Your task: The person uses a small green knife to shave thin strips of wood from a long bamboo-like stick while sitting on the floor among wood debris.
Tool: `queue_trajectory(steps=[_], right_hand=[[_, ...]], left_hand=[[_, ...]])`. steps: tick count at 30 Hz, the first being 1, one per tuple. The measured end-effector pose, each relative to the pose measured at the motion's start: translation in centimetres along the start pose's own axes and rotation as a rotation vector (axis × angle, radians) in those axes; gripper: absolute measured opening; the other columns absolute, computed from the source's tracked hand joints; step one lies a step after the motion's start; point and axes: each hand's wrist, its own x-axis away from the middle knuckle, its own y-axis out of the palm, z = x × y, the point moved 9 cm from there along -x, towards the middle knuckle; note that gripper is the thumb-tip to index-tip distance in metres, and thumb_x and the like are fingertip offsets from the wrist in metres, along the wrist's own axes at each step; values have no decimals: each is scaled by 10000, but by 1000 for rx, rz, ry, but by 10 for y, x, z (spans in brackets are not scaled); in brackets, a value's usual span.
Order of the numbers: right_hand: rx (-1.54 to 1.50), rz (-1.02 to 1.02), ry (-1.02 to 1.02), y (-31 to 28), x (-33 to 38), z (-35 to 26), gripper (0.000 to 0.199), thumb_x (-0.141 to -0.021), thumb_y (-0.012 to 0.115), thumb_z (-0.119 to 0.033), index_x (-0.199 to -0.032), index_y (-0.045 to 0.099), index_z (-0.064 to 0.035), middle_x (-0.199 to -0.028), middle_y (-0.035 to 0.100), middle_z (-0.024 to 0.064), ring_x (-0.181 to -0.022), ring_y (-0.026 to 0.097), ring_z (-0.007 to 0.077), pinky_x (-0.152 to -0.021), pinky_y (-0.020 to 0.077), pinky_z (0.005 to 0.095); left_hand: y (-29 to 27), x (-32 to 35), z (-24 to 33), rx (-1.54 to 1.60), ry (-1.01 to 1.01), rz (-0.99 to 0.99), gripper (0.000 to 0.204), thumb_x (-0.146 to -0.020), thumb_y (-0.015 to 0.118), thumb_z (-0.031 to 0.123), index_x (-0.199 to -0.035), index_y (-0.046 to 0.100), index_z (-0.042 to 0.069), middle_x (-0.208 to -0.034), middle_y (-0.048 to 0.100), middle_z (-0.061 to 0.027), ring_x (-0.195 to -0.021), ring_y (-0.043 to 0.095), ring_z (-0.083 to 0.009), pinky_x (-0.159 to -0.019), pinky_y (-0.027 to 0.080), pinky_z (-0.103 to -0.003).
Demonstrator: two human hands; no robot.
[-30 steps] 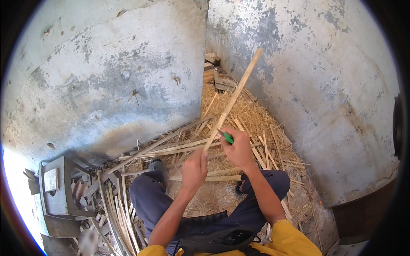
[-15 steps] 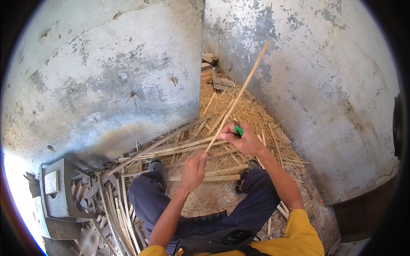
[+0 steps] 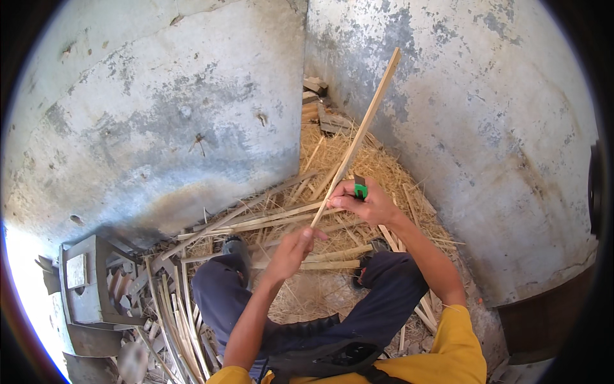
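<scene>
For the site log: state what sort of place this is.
Likely a rough outdoor work corner for splitting cane: stained grey plaster walls, pale split strips and straw-like shavings on the ground.

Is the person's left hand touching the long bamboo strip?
Touching. The head view shows the left hand closed around the lower end of the bamboo strip, with no gap.

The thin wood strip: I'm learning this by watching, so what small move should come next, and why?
Probably draw the green-handled knife along the strip: the right hand holds it against the strip, while the left hand grips the lower end.
</scene>
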Motion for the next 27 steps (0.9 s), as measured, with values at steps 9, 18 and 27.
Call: queue_trajectory(steps=[9, 18, 27], right_hand=[[350, 240, -136, -14, 11, -43, 299, -925, 773, -208, -1155, 655, -58, -1023, 623, 10, -745, 505, 84, -619, 434, 259], [114, 408, -70, 18, 46, -7, 246, -1002, 660, -191, -1173, 589, -28, -928, 610, 66, -819, 628, 206, -685, 499, 337], [528, 581, -236, 60, 40, 23, 279, -1037, 638, -240, -1167, 607, 5, -862, 691, 152, -693, 678, 334, -608, 515, 408]], left_hand=[[-23, 3, 4, -255, 110, 231, 511, -1142, 370, 413, -1046, 668, 9, -654, 424, -18, -610, 428, -127, -586, 369, -333], [-26, 8, 17, -444, 138, 378, 369, -1129, 376, 297, -990, 534, -6, -754, 557, -292, -738, 556, -528, -657, 411, -542], [-21, 11, 15, -417, 150, 338, 403, -1136, 364, 316, -957, 529, -4, -716, 526, -242, -675, 533, -451, -648, 411, -506]])
